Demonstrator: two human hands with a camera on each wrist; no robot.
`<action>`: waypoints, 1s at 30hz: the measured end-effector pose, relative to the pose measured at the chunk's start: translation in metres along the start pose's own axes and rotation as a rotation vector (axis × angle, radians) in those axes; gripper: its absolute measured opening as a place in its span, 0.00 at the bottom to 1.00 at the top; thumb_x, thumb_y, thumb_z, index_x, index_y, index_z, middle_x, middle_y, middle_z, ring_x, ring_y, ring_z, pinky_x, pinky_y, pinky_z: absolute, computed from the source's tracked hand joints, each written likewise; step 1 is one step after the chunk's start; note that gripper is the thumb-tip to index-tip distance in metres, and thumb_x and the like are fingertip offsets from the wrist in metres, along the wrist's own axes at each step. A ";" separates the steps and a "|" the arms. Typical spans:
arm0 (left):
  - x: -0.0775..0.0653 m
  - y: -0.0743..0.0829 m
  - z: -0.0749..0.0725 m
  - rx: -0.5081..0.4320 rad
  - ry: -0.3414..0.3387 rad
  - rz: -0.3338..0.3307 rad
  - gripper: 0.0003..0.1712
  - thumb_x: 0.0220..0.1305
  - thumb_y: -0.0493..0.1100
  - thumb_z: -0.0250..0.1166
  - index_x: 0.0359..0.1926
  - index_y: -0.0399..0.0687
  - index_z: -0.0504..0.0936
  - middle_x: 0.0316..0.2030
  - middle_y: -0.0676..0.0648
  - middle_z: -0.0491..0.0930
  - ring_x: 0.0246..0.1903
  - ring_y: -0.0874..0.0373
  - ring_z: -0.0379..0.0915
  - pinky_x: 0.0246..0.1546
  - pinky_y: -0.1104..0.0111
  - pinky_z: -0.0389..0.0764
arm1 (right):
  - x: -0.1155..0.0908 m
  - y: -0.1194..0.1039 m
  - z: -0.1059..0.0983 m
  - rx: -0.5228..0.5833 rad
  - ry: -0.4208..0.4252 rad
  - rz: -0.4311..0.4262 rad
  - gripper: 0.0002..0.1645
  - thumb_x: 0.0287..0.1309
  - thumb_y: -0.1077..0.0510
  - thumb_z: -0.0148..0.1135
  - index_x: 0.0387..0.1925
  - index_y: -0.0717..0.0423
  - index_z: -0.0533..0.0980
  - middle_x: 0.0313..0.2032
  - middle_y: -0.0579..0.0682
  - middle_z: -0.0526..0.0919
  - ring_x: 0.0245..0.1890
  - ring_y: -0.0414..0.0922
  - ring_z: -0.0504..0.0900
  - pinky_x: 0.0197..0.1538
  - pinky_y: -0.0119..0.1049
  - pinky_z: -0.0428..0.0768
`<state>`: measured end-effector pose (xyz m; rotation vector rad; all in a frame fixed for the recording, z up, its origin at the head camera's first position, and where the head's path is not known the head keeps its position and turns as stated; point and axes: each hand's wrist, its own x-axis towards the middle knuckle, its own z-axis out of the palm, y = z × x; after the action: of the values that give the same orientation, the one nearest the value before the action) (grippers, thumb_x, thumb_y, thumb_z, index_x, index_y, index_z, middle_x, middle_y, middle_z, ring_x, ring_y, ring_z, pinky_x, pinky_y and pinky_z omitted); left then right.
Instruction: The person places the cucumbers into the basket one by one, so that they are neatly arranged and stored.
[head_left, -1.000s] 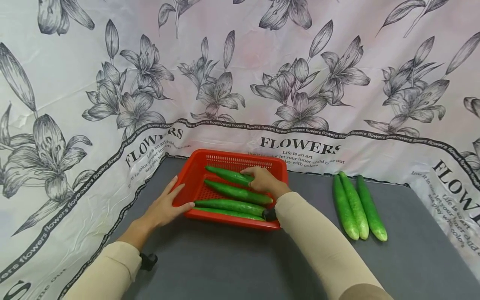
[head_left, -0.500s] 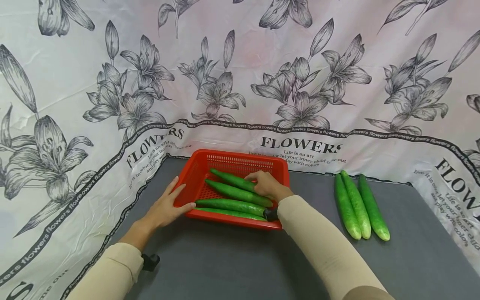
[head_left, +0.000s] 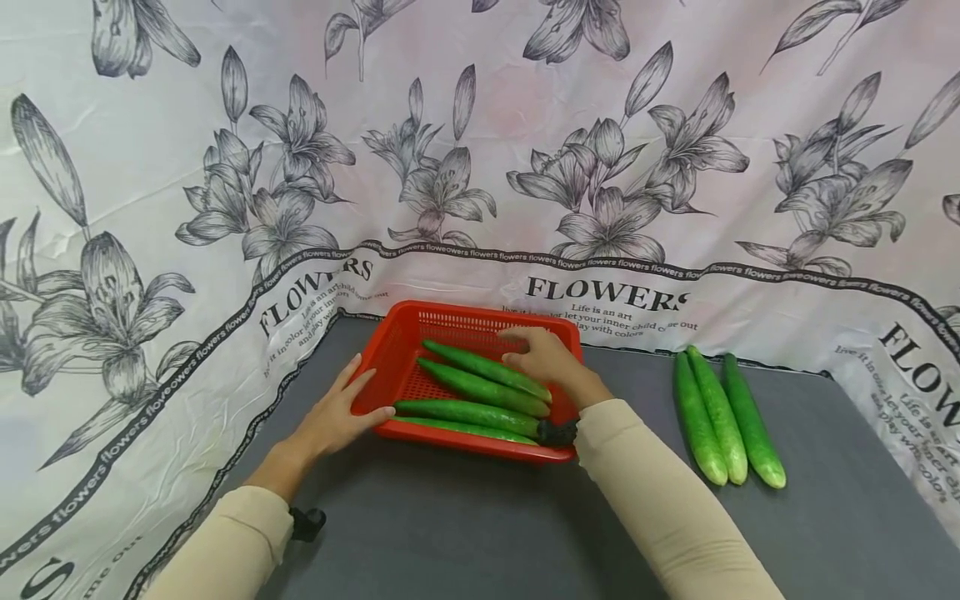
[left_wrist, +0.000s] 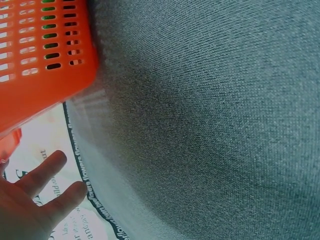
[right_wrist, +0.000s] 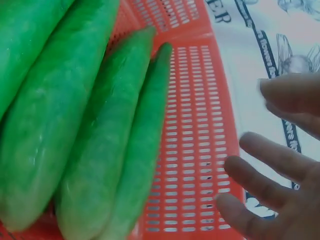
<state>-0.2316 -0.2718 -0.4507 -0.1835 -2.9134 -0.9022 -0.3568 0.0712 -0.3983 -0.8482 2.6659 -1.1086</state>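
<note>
A red plastic basket (head_left: pixel 480 451) with slotted walls holds several long green cucumbers (head_left: pixel 487 386) lying side by side. My left hand (head_left: pixel 335 419) rests against the basket's left rim with its fingers spread. Over the basket's right side hovers my right hand (head_left: pixel 551 360), fingers apart and holding nothing. In the right wrist view its fingers (right_wrist: pixel 262 180) stand clear of the nearest cucumber (right_wrist: pixel 137 145). The left wrist view shows my left fingers (left_wrist: pixel 45 172) extended beside the basket's outer wall (left_wrist: pixel 47 85).
Right of the basket, three more cucumbers (head_left: pixel 718 417) lie together on the grey table (head_left: pixel 450 533). A white cloth (head_left: pixel 495 192) printed with flowers hangs behind and along the left side, close to the basket's back.
My right hand has let go of the rearmost cucumber and risen off it. That cucumber now lies farther right, against its neighbour. The left hand stays at the rim.
</note>
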 end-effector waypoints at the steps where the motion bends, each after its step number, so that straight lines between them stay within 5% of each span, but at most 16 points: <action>1: 0.001 0.000 0.000 0.000 0.001 0.006 0.50 0.58 0.69 0.60 0.72 0.46 0.61 0.75 0.47 0.42 0.63 0.40 0.57 0.56 0.42 0.64 | -0.002 -0.002 -0.004 -0.003 0.005 -0.006 0.26 0.62 0.59 0.64 0.62 0.51 0.75 0.58 0.54 0.76 0.51 0.53 0.78 0.50 0.49 0.76; 20: -0.003 0.001 -0.001 -0.012 0.001 0.012 0.49 0.59 0.69 0.60 0.72 0.46 0.61 0.75 0.47 0.41 0.65 0.39 0.54 0.56 0.40 0.63 | -0.046 -0.031 -0.056 -0.072 0.116 -0.135 0.29 0.60 0.58 0.65 0.63 0.55 0.72 0.62 0.56 0.73 0.54 0.57 0.75 0.53 0.55 0.73; 30: -0.003 0.002 -0.001 0.005 0.004 0.024 0.49 0.59 0.69 0.60 0.72 0.45 0.61 0.75 0.45 0.42 0.64 0.38 0.56 0.55 0.40 0.64 | -0.087 -0.037 -0.081 -0.077 0.190 -0.154 0.29 0.61 0.58 0.65 0.64 0.53 0.72 0.62 0.54 0.72 0.55 0.56 0.73 0.50 0.55 0.74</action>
<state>-0.2281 -0.2705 -0.4492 -0.2158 -2.9032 -0.8902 -0.2943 0.1472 -0.3223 -1.0259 2.8551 -1.1826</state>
